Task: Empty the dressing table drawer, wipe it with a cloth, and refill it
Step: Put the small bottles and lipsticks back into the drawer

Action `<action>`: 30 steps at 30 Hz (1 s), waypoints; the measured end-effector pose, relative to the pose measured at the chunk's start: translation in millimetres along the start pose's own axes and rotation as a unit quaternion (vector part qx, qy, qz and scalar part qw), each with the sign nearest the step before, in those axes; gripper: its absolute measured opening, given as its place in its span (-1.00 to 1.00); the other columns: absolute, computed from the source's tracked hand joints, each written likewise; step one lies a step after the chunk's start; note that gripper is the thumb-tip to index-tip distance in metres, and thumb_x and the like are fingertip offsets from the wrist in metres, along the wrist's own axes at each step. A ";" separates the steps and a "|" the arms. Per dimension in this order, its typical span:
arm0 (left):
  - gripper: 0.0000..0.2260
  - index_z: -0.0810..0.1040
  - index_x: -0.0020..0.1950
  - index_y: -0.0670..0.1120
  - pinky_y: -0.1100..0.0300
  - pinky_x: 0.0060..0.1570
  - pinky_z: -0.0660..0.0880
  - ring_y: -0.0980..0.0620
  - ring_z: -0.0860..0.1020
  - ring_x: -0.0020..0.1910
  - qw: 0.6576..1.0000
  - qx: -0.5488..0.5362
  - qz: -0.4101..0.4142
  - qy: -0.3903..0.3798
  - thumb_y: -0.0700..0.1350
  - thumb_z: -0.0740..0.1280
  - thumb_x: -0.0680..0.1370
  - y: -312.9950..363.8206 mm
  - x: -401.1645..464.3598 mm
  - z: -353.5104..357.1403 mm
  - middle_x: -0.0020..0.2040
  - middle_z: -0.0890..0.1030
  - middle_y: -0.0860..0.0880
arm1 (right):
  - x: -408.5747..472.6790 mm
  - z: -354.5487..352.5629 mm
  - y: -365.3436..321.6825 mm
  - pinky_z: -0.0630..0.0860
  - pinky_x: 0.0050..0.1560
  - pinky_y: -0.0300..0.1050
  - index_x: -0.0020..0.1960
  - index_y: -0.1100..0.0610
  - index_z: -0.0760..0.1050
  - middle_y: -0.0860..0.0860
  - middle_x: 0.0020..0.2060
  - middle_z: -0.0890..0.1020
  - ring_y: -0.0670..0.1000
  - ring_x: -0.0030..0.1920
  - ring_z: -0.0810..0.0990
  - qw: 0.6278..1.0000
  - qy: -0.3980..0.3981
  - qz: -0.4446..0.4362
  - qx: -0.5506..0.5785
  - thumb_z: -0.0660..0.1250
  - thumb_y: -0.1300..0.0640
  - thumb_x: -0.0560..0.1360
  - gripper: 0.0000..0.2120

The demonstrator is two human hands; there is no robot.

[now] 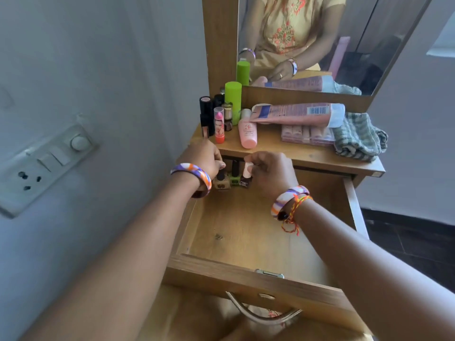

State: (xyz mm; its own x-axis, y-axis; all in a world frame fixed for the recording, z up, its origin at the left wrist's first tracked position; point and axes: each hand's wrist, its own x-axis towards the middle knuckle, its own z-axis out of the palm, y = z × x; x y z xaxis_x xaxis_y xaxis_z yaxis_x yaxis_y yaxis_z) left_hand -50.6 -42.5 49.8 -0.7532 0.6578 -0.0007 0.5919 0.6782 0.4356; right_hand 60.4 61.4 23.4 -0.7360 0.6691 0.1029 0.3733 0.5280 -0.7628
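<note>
Placing nail polish bottles at the back of the open drawer

Pinching the pale pink cap of a dark nail polish bottle (pixel 245 179), the right hand (pixel 270 173) holds it upright at the far left corner of the open wooden drawer (pixel 246 230). The left hand (pixel 209 159) curls its fingers around the black cap of a beige nail polish bottle (pixel 221 183) standing just beside it. A green nail polish bottle (pixel 234 178) stands between the two, touching or nearly touching both. Both wrists wear swirled purple, orange and white bangles, and the right wrist also carries an orange and yellow thread.

Beyond the hands, the wooden tabletop (pixel 283 151) carries a cluster of lipsticks (pixel 218 126) and small bottles at its left edge, with a tall lime-green cylinder (pixel 233 99) behind them. A pink bottle (pixel 247 132) lies near the front edge, a long pink tube (pixel 298 114) rests across a flat pink case (pixel 307 135), and a striped grey-green cloth (pixel 359 137) is bunched at the right edge. A mirror (pixel 320 40) stands along the back edge.
</note>
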 end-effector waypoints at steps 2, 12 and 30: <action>-0.84 0.66 -0.01 -0.14 0.18 -0.10 0.44 -0.03 0.56 -0.10 1.000 -0.001 -0.013 0.023 -0.09 0.36 0.51 -2.7 -0.1 7.6 -0.01 0.66 -0.11 | 0.4 7.0 -0.1 0.55 0.13 0.00 0.11 0.07 0.60 0.08 0.03 0.66 0.09 0.05 0.61 0.999 -0.014 -0.009 -0.030 0.26 0.26 0.51 -0.75; -0.78 0.63 0.08 -0.14 0.07 0.03 0.55 -0.12 0.59 0.02 0.996 -0.022 -0.032 0.084 -0.08 0.39 0.49 -17.2 0.7 28.4 0.03 0.65 -0.14 | 1.3 31.5 -1.6 0.50 0.17 -0.09 0.25 0.10 0.51 0.11 0.14 0.60 0.11 0.17 0.56 0.996 -0.050 -0.008 -0.075 0.25 0.31 0.53 -0.68; -0.75 0.60 0.17 -0.15 0.06 0.05 0.56 -0.14 0.59 0.06 0.993 -0.037 -0.015 0.115 -0.11 0.36 0.51 -22.5 5.8 40.1 0.09 0.64 -0.15 | 7.2 41.1 -4.5 0.52 0.21 -0.03 0.29 0.14 0.47 0.14 0.15 0.59 0.11 0.15 0.57 0.988 -0.088 -0.023 -0.125 0.27 0.34 0.51 -0.63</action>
State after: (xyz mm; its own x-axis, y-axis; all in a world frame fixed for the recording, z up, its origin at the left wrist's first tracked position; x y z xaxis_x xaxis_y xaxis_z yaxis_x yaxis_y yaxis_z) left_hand -56.7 -40.8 4.0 -0.8212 0.5389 0.1877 0.5515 0.6649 0.5037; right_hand 30.2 42.3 1.4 -0.8342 0.5515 0.0053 0.4483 0.6836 -0.5760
